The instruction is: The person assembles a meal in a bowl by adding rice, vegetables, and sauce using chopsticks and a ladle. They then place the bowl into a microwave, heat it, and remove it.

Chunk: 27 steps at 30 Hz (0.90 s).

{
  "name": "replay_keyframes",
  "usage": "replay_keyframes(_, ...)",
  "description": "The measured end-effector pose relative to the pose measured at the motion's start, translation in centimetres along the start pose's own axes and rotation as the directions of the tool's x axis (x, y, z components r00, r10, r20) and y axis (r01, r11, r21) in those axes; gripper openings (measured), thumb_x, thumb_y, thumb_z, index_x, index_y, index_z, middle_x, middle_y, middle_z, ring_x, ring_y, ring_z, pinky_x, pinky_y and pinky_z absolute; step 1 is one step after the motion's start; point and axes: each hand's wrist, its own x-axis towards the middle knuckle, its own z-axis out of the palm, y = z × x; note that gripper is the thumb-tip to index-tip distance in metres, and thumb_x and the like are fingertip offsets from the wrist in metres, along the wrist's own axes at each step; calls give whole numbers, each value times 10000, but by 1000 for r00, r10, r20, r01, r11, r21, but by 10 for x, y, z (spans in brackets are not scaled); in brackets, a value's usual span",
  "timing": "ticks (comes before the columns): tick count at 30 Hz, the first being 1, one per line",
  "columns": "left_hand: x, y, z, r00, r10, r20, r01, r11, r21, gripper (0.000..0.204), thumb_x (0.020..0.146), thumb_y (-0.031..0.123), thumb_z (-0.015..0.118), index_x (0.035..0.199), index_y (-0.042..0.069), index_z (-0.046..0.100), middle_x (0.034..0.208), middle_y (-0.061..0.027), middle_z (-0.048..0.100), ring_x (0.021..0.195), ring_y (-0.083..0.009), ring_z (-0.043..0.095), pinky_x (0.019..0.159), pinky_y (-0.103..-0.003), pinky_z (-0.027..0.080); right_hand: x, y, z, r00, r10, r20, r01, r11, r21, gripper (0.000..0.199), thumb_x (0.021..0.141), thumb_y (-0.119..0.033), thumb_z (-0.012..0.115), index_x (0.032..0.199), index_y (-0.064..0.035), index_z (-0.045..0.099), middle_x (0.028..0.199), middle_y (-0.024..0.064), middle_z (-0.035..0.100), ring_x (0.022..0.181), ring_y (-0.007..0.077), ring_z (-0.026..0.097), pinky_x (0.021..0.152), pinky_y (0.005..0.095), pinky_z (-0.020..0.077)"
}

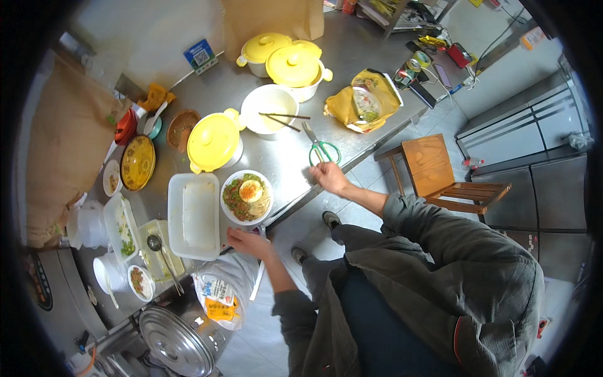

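Note:
My left hand (250,244) is at the front table edge, palm down with fingers stretched out. It lies near the corner of an oblong clear plastic tub (193,217), just below a white bowl of noodles (247,196) topped with a fried egg, minced meat and chopped greens. My right hand (331,178) is over the table edge, fingers curled closed; what they hold, if anything, is hidden. Just beyond it lie green-handled scissors (324,152), blades pointing away. Left of them, dark chopsticks (282,117) rest across a white pot (267,107) without a lid.
Yellow-lidded pots (213,141) stand farther back. A torn yellow bag (361,103) sits at the right, near drink cans (408,72). Ingredient tubs (122,232) and a ladle (160,251) are at the left. A wooden chair (433,166) and a white rubbish bag (220,295) flank me.

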Motion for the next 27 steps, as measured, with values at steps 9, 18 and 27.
replay_keyframes(9, -117, 11, 84, 531, 425, 733, -802, 530, 273, 427, 1018, 285, 388, 870, 43, 707, 852, -183, 702, 845, -421, 643, 829, -475, 493, -77, -32, 13, 809, 72, 584, -542, 478, 692, 513, 1059, -500, 397, 1334, -90, 536, 1309, 54, 596, 1207, 186, 557, 1033, 364, 453)
replay_keyframes(18, -75, -18, 12, 434, 505, 746, -888, 382, 257, 349, 1032, 265, 458, 1014, 32, 718, 844, -174, 715, 731, -324, 671, 737, -414, 526, -99, -77, -15, 809, -44, 586, -179, 932, 316, 424, 1023, -423, 544, 1162, -40, 663, 1071, 54, 685, 962, 127, 587, 831, 311, 495)
replay_keyframes(27, -81, -30, -192, 1000, -5, -24, 1, 987, -160, 410, 1093, 306, 367, 1113, 22, 663, 821, -85, 695, 720, -136, 631, 709, -264, 516, -49, -246, 212, 624, -555, 550, 524, 820, 232, 267, 1028, -221, 497, 897, -8, 592, 684, 10, 538, 628, 108, 477, 579, 285, 394)
